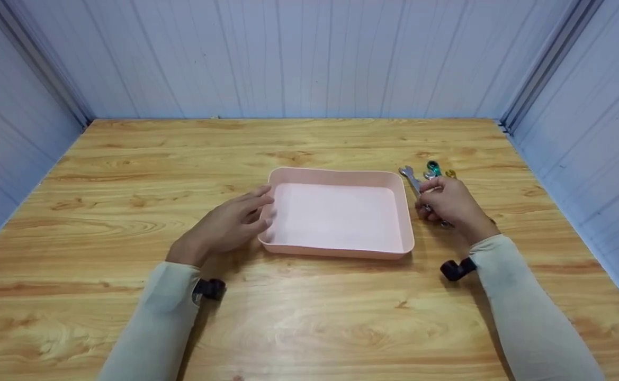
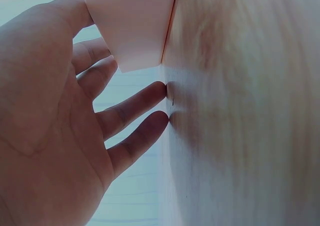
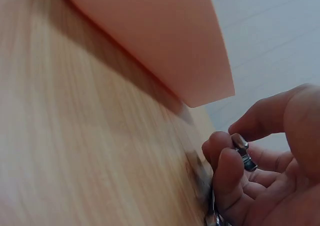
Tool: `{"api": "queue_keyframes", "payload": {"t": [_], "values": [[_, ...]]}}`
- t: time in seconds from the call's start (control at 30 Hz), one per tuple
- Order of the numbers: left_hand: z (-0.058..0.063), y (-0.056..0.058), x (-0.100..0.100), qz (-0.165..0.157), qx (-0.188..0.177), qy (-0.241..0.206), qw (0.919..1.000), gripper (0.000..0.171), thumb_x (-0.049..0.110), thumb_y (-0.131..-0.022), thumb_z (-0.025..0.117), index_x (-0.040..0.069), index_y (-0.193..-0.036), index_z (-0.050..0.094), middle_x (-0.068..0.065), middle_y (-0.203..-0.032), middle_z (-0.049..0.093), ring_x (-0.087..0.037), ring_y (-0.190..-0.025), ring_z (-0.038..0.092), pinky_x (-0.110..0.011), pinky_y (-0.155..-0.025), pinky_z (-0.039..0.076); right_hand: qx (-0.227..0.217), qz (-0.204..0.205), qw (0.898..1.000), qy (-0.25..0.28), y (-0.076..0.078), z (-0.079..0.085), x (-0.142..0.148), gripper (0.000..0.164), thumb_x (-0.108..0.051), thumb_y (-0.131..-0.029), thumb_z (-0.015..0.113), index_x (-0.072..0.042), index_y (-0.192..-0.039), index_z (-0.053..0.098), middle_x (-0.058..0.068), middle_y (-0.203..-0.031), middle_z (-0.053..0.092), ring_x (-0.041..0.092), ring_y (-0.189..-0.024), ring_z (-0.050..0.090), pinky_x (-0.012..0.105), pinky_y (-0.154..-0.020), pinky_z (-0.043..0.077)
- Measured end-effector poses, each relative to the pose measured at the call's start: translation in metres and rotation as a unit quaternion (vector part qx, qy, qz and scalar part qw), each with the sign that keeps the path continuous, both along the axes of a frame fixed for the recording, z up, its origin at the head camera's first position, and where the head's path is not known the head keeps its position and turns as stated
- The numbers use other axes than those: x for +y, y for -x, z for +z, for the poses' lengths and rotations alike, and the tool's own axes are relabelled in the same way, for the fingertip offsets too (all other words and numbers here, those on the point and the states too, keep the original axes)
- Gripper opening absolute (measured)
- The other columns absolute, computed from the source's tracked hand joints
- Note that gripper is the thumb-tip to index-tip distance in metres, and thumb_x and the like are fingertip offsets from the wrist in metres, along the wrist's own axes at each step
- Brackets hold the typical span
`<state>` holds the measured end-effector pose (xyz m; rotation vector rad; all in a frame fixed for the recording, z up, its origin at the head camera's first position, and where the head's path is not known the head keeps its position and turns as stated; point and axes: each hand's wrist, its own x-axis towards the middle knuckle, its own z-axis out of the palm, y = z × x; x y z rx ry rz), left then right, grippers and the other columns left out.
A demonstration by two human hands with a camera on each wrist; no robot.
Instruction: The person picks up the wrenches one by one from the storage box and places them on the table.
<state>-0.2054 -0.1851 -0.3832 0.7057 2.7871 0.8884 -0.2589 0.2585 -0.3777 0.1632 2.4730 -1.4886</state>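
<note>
A shallow pink tray (image 1: 335,253) with rounded corners lies in the middle of the table. At its left wall rests my left hand (image 1: 227,222), fingers spread; the left wrist view shows the thumb and some fingers against the tray's wall (image 2: 132,26), with two fingertips touching the table. To the right of the tray, my right hand (image 1: 449,203) pinches a silver wrench (image 1: 409,177) between thumb and fingers. Its open end points away from me, and part of it shows in the right wrist view as a metal end (image 3: 240,141). The hand hides the rest.
Just beyond the right hand lie more wrenches, one with a green ring end (image 1: 433,167) and one with a gold end (image 1: 450,173); their other parts are hidden. White panel walls (image 1: 309,58) enclose the wooden table (image 1: 320,317) at the back and sides.
</note>
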Motion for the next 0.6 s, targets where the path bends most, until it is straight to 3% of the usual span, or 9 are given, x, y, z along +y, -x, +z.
{"api": "queue_keyframes", "payload": {"t": [0.3,0.47,0.6], "values": [[0.0004,-0.0004,0.0000,-0.005,0.010,-0.007,0.9999,0.051,0.029,-0.102,0.057,0.010,-0.149,0.050,0.002,-0.163,0.028,-0.022,-0.146,0.032,-0.048,-0.113,0.033,0.002,0.029,0.991,-0.134,0.0003,0.0010,-0.0014,0.040,-0.011,-0.088,0.060,0.001,-0.124,0.048,0.011,-0.088,0.070,0.015,-0.065,0.064,0.028,-0.056,0.053],[-0.0013,0.0000,-0.0011,-0.007,0.017,-0.007,0.9998,0.051,0.029,-0.102,0.056,0.010,-0.149,0.050,0.001,-0.163,0.028,-0.022,-0.146,0.033,-0.049,-0.112,0.033,0.010,0.028,0.977,-0.212,-0.0001,0.0031,-0.0036,0.037,-0.014,-0.087,0.062,0.000,-0.120,0.051,0.008,-0.080,0.066,0.014,-0.063,0.061,0.028,-0.054,0.048],[-0.0020,0.0005,-0.0012,-0.008,0.017,-0.004,0.9998,0.051,0.030,-0.102,0.056,0.010,-0.149,0.049,0.001,-0.163,0.028,-0.023,-0.146,0.031,-0.050,-0.113,0.032,0.020,0.033,0.960,-0.277,-0.0018,0.0040,-0.0061,0.032,-0.020,-0.089,0.063,-0.003,-0.115,0.055,0.011,-0.086,0.062,0.020,-0.070,0.058,0.031,-0.058,0.044]]}}
